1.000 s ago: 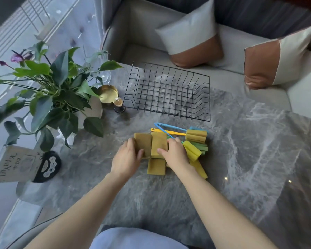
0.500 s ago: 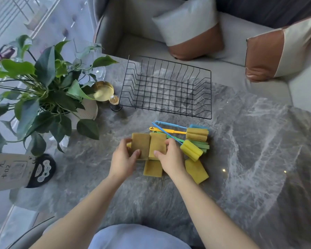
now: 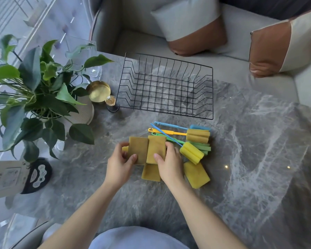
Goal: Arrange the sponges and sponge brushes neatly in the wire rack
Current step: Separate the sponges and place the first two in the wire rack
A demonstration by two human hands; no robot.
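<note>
A black wire rack stands on the marble table with nothing in it. In front of it lies a pile of sponges and sponge brushes. My left hand grips an olive sponge, and my right hand grips a second olive sponge right beside it. A third olive sponge lies flat under my hands. A bright yellow sponge rests to the right. The brushes have yellow and green foam heads and blue, yellow and green handles pointing left.
A leafy potted plant fills the left side. A gold dish and a small round ornament sit by the rack's left end. A paper sign and a black remote lie at far left. A cushioned sofa stands behind the table.
Both hands have closed on the two olive sponges and raised them slightly, side by side. The bright yellow sponge, partly under my right wrist before, now lies uncovered.
</note>
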